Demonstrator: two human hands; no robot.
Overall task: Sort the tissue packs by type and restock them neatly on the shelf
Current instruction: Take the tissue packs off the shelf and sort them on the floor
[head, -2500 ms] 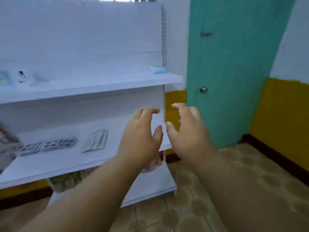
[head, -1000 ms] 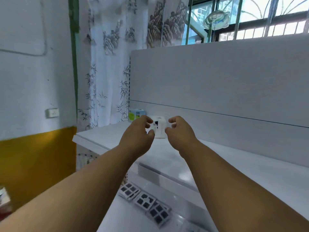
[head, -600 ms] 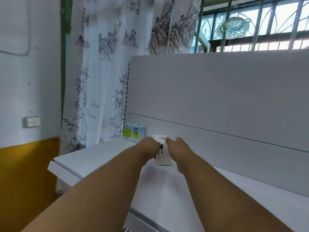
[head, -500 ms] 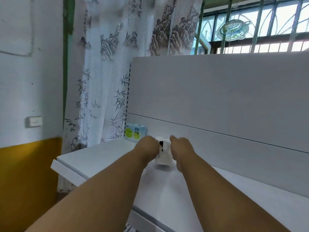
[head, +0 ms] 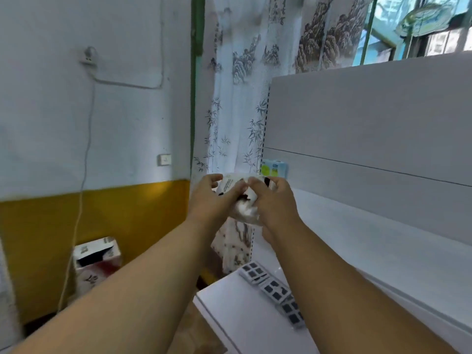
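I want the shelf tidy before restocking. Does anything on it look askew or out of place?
Yes. The flat packs with dark squares on the lower shelf lie in a crooked, overlapping row, slanting away from its edge. The blue pack stands alone in the upper shelf's corner.

Background's pretty busy: a white sheer curtain printed with grey mountains and bamboo [head: 237, 103] hangs next to a green vertical pipe [head: 196, 80]. The wall is white on top with a mustard-yellow lower band [head: 89, 226]. There's a white wall socket [head: 88, 58] with a thin white cable [head: 84, 169] dropping down, a small white switch plate [head: 164, 159], and an open white cardboard box with red print [head: 95, 261] on the floor.
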